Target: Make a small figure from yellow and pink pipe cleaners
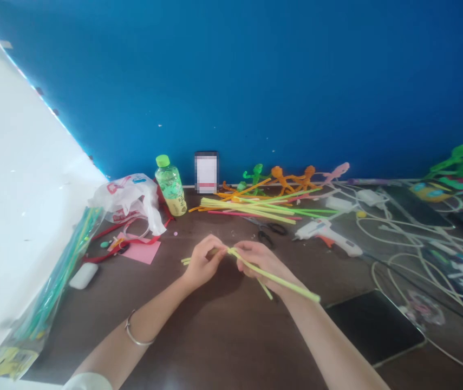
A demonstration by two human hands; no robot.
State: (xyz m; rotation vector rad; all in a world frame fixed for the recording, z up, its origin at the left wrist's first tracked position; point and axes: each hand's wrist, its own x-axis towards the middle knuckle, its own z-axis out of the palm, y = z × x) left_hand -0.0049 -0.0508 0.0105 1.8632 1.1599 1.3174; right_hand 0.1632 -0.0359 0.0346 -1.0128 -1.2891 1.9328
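Observation:
Fuzzy pale-yellow pipe cleaners (280,279) are twisted together between my two hands. My left hand (204,261) pinches them near the twist, and two short ends poke out on its left side. With its fingers closed round the other side of the twist, my right hand (261,262) holds the same strands. One long end crosses over my right wrist and a shorter one hangs below the palm. Beyond my hands lies a pile of loose yellow, green, orange and red pipe cleaners (251,208). Black-handled scissors (269,232) rest just past my right hand.
A white glue gun (328,236) lies to the right, near tangled white cables (393,233) and a dark tablet (377,327). A green-capped bottle (171,187) and plastic bag (128,197) stand back left. Small pipe-cleaner figures (282,181) lean along the blue wall.

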